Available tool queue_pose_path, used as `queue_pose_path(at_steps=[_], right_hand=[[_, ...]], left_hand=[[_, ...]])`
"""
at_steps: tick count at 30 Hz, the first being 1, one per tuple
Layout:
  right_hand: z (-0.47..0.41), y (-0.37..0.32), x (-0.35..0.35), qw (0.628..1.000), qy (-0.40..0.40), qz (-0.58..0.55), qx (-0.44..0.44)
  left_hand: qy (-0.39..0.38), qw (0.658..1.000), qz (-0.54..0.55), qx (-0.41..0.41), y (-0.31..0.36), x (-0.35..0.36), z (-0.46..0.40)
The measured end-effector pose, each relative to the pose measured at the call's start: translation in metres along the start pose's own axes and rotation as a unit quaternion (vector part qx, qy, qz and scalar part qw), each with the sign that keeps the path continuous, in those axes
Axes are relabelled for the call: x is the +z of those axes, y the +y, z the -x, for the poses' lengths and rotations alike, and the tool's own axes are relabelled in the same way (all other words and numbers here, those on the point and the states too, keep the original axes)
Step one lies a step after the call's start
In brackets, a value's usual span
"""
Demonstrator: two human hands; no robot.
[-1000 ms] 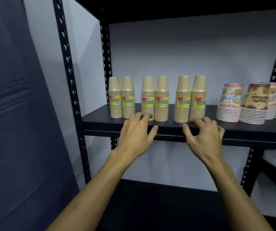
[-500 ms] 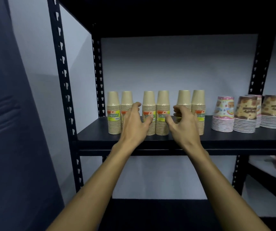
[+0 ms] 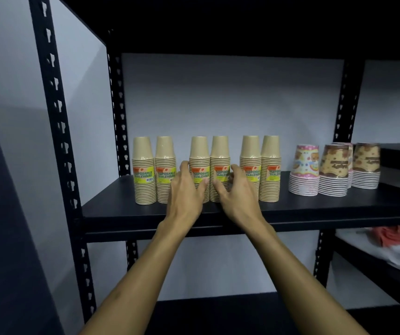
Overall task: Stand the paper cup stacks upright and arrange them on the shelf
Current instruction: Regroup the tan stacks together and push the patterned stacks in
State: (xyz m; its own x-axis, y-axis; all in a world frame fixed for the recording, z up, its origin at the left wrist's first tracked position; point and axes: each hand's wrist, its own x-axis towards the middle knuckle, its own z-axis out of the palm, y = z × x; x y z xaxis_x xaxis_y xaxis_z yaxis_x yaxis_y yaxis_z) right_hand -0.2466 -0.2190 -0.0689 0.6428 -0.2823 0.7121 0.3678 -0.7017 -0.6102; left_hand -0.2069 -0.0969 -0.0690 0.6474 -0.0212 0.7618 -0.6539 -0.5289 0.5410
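Observation:
Six tan paper cup stacks stand upright in three wrapped pairs on the black shelf [image 3: 112,210]. The left pair [image 3: 154,165] and the right pair [image 3: 260,160] stand free of my hands. The middle pair [image 3: 209,151] sits between my hands. My left hand [image 3: 185,194] curls around its left side, thumb on the front. On the pair's right side my right hand [image 3: 237,197] presses, with its fingers reaching behind and the thumb in front. The hands hide the lower front of this pair.
Three short stacks of patterned cups [image 3: 305,170] [image 3: 334,170] [image 3: 365,165] stand at the shelf's right end. Black perforated posts [image 3: 56,131] frame the rack. A red and white bag [image 3: 392,243] lies on a lower shelf at the right. A white wall backs the rack.
Both hands rose from the shelf's front edge and closed in on the middle pair of stacks. The view has tilted upward slightly.

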Motion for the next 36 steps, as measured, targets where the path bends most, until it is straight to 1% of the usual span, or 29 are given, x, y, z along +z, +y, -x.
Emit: queue_pose_path(at_steps=[5,11,17,23,26,29,33,36], right_hand=[[-0.014,0.013,0.013,0.999,-0.001,0.032,0.005],[-0.027,0.019,0.022,0.995,-0.03,0.097,0.009],[-0.04,0.021,0.023,0.992,-0.049,0.118,0.022],[-0.035,0.02,0.025,0.99,-0.04,0.139,0.008],[-0.03,0.015,0.02,0.987,-0.038,0.157,0.003],[-0.022,0.008,0.005,0.988,-0.013,0.153,-0.017],[-0.015,0.008,-0.026,0.988,0.063,0.122,-0.064],[-0.019,0.019,-0.054,0.984,0.118,0.127,-0.049]], left_hand=[[-0.007,1.0,-0.008,-0.006,-0.006,0.01,-0.01],[-0.018,0.999,-0.028,-0.023,-0.007,0.02,-0.016],[-0.044,0.997,-0.047,-0.041,-0.005,0.026,-0.027],[-0.027,0.998,-0.054,-0.017,-0.012,0.032,-0.02],[-0.009,0.998,-0.054,-0.022,-0.012,0.031,-0.021],[0.011,0.999,-0.051,-0.012,-0.005,0.025,-0.017],[0.059,0.994,-0.07,0.066,0.01,0.015,-0.012],[0.071,0.99,-0.065,0.106,0.029,0.016,-0.009]])
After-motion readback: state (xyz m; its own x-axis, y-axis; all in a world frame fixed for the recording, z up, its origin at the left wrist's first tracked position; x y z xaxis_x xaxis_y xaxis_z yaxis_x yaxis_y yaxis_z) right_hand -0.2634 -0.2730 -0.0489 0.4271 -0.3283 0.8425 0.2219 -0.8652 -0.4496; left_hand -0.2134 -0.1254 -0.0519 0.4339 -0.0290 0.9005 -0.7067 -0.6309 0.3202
